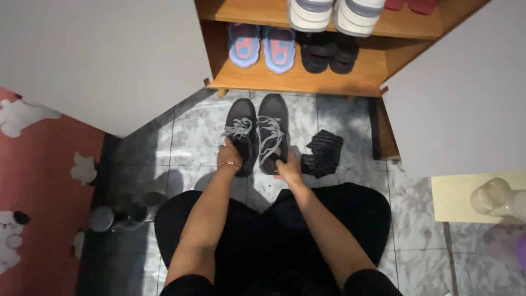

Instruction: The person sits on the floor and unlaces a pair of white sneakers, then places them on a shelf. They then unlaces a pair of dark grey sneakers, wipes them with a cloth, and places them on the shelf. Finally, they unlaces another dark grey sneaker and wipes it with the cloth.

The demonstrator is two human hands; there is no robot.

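Two dark sneakers with grey laces stand side by side on the marble floor in front of an open shoe cabinet. My left hand, with a thin bracelet at the wrist, grips the heel end of the left sneaker. At the same time my right hand holds the heel end of the right sneaker. Both toes point toward the cabinet. My knees in black trousers fill the lower middle of the view.
The wooden cabinet shelf holds pink-and-purple slippers and black sandals; white shoes sit above. Both white doors stand open. A dark striped cloth lies right of the sneakers. A clear jar stands on a yellow surface.
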